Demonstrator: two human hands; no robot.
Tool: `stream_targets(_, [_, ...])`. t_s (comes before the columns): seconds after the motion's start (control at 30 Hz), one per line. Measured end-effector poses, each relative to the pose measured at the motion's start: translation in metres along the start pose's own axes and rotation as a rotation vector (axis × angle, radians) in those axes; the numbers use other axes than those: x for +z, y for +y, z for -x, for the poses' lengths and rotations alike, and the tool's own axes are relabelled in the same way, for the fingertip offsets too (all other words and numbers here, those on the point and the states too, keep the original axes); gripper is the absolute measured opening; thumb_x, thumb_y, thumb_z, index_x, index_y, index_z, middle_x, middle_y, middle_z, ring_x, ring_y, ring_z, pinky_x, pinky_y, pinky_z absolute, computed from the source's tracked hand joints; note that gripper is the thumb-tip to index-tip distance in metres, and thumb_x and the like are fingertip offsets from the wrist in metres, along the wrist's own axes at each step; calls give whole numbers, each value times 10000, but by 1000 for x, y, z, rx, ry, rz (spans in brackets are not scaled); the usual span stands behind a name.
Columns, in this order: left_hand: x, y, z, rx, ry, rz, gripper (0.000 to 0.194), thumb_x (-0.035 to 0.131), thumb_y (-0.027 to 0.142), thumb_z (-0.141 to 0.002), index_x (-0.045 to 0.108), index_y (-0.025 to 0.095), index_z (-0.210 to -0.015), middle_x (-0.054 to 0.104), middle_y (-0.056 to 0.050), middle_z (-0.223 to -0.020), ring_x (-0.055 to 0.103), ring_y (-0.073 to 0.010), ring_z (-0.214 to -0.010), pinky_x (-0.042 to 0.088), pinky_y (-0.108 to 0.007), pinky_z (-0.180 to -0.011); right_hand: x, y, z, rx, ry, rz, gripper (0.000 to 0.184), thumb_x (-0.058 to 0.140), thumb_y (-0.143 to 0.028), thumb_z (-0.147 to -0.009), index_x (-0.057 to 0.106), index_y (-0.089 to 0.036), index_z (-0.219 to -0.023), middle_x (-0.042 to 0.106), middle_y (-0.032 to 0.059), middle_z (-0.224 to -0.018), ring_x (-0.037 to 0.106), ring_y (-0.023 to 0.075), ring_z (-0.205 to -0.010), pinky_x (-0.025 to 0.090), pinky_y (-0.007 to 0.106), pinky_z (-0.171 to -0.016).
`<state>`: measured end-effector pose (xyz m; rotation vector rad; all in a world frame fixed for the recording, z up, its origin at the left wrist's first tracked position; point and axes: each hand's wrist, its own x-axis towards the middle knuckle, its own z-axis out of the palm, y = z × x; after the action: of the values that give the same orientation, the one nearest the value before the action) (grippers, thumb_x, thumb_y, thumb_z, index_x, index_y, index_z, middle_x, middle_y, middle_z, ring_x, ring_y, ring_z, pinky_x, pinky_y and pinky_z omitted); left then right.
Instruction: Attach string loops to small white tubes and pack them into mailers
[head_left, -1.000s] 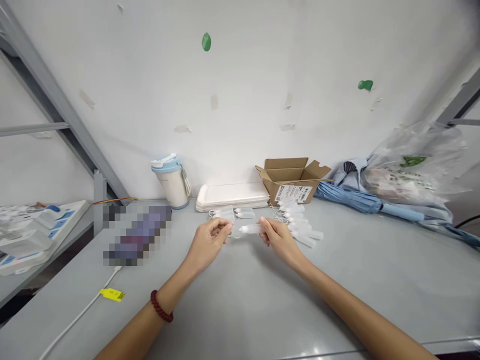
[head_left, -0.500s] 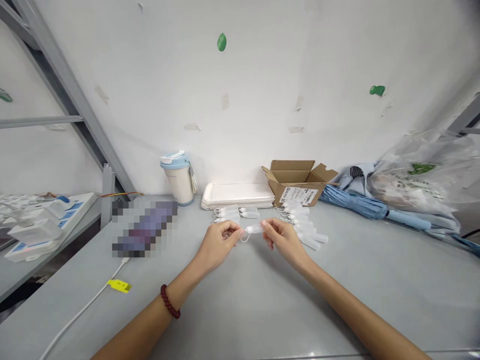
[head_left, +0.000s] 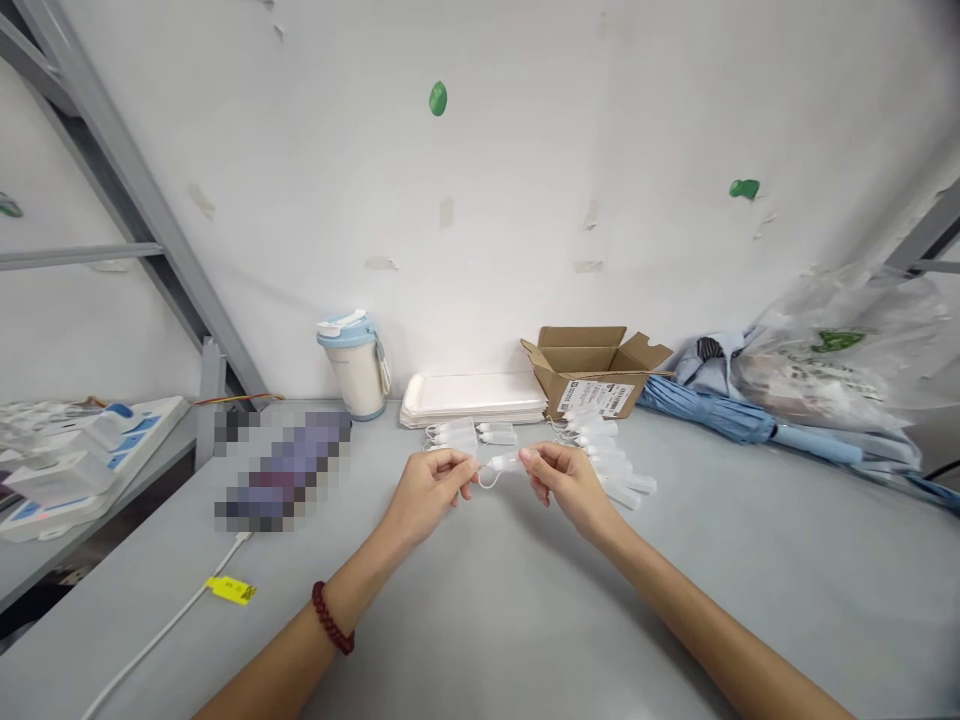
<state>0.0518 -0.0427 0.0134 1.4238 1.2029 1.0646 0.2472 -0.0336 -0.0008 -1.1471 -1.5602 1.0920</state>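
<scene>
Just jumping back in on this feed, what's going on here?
A person's right hand holds a small translucent bottle between thumb and fingers, above the grey table. The left hand is at the bottle's tip end, where a thin white loop hangs; what exactly it grips is too small to tell. Similar bottles lie in two groups behind the hands, one before a white stack, the other by an open cardboard box.

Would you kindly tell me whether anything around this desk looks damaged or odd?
Only the wall looks marred: tape-like scraps and green patches dot its otherwise plain surface above the desk. I see no spill.
</scene>
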Motion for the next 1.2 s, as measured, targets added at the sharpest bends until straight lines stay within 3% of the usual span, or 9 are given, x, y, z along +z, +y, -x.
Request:
stream_targets(0.13, [-12, -5, -9, -55, 208, 102, 260, 592, 394, -719, 635, 138, -705, 575, -10, -629, 477, -99, -530, 364, -222, -493, -7, 5, -7, 23, 134, 42, 443, 509, -547, -780, 416, -188, -539, 413, -50, -454, 371, 79, -404, 315, 235, -456])
stream_targets(0.23, [-18, -6, -13, -49, 289, 185, 269, 623, 390, -689, 638, 126, -734, 570, -13, -671, 468, -92, -535, 356, -220, -480, -8, 12, -12, 78, 159, 92, 459, 503, -570, -767, 411, -190, -525, 408, -51, -447, 361, 77, -376, 301, 234, -422])
stream_targets(0.6, [-16, -2, -12, -53, 294, 265, 287, 658, 386, -652, 644, 112, -737, 542, 0, -640, 450, -81, -505, 355, -223, -468, 2, 33, -23, 147, 159, 152, 428, 470, -527, -787, 492, -172, -549, 465, -34, -414, 370, 72, -307, 294, 219, -345])
stream_targets(0.83, [-21, -1, -13, -29, 303, 294, 277, 654, 362, -667, 645, 102, -763, 542, 4, -642, 448, -71, -503, 339, -212, -470, 9, 36, -43, 185, 144, 216, 315, 450, -413, -820, 540, -152, -669, 627, 28, -600, 427, 70, -319, 289, 211, -317])
stream_targets(1.03, [-30, -4, -17, -35, 340, 294, 302, 667, 373, -643, 637, 100, -769, 534, 10, -631, 441, -74, -507, 335, -210, -469, 13, 32, -49, 144, 174, 263, 196, 504, -311, -803, 514, -172, -666, 588, -12, -464, 426, 91, -316, 338, 234, -407])
stream_targets(1.2, [-30, -5, -18, -44, 326, 282, 297, 671, 369, -629, 635, 105, -759, 533, 25, -613, 430, -65, -500, 333, -198, -469, 13, 36, -50, 80, 172, 300, 129, 528, -276, -781, 516, -165, -845, 576, -52, -464, 456, 121, -367, 352, 254, -487])
